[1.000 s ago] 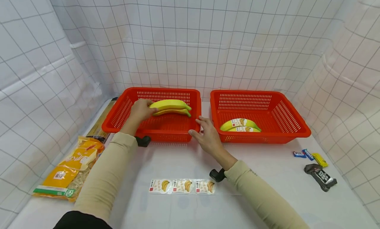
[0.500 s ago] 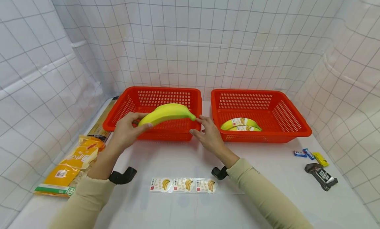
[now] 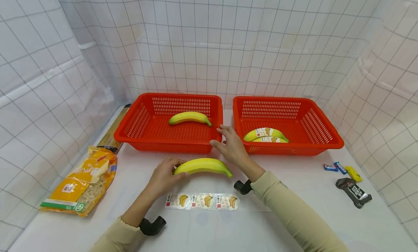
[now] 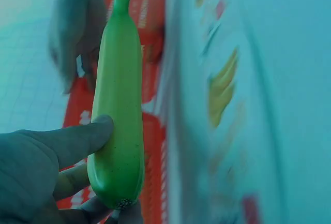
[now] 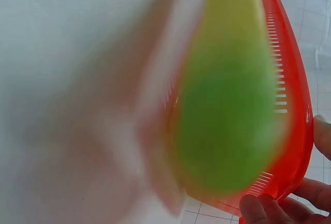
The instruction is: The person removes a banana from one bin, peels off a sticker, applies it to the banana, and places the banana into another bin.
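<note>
Item 1: your left hand is gripping a banana by its left end, fingers and thumb curling around it. You are holding it level just above the white table, in front of the left red basket and behind the strip of 3 banana stickers. In the left wrist view your thumb is pressing along the banana's side.

Item 2: your right hand is lying open, fingers relaxed and spread, fingertips touching the near right corner of the left basket. It is holding nothing. The banana's right tip is sitting just beside this wrist.

Item 3: 1 banana in the left basket is lying near the back wall.

Item 4: the right red basket is holding 2 labelled bananas, stacked together near its front left.

Item 5: a yellow noodle packet is lying at your left on the table, with a long flat package behind it beside the left basket.

Item 6: small wrapped sweets and a dark wrapper are lying at the far right.
</note>
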The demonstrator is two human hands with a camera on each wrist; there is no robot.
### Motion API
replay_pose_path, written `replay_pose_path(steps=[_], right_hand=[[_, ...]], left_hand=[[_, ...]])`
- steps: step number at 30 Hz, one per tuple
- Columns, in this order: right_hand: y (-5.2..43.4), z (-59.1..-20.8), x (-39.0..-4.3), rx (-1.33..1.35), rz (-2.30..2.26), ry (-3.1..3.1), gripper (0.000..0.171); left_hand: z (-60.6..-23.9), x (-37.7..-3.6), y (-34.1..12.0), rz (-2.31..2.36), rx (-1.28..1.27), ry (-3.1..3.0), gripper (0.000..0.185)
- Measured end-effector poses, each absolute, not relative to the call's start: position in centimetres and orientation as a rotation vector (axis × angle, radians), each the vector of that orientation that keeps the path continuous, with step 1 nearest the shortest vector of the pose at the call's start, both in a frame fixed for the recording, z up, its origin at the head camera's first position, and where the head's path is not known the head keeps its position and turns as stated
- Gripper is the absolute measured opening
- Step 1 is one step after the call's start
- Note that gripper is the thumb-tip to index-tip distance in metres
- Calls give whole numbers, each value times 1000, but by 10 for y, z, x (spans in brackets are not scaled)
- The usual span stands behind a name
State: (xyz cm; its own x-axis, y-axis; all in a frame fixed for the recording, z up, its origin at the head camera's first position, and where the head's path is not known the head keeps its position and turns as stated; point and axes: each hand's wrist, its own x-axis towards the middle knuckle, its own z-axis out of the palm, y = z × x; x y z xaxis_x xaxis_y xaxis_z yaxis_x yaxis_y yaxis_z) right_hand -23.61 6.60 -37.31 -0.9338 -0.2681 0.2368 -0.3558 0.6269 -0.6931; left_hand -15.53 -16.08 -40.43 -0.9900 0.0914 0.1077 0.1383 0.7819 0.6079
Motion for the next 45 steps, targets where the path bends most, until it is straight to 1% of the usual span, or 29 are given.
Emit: replay_pose_path(steps=[6, 12, 23, 27, 30, 32, 37, 41, 45], right_hand=[[66, -372, -237, 507, 1213, -2744, 59], [66, -374, -239, 504, 1209, -2758, 60], [66, -377, -238, 516, 1211, -2738, 61], [69, -377, -234, 561, 1186, -2738, 63], [77, -378, -224, 607, 1177, -2723, 64], [84, -379, -212, 651, 1153, -2690, 61], [105, -388, -178, 742, 991, -2604, 50], [119, -400, -153, 789, 892, -2681, 39], [128, -413, -136, 859, 833, -2780, 33]], left_hand=[[-421, -164, -125, -1040, -260, -2898, 36], [-427, -170, -101, -1038, -342, -2878, 34], [-430, -174, -91, -1021, -375, -2894, 35], [-428, -172, -91, -988, -357, -2901, 43], [-424, -167, -92, -927, -332, -2878, 52], [-420, -161, -93, -898, -333, -2836, 53], [-414, -143, -96, -881, -447, -2741, 41], [-417, -129, -96, -858, -569, -2762, 31], [-423, -119, -94, -861, -646, -2835, 24]])
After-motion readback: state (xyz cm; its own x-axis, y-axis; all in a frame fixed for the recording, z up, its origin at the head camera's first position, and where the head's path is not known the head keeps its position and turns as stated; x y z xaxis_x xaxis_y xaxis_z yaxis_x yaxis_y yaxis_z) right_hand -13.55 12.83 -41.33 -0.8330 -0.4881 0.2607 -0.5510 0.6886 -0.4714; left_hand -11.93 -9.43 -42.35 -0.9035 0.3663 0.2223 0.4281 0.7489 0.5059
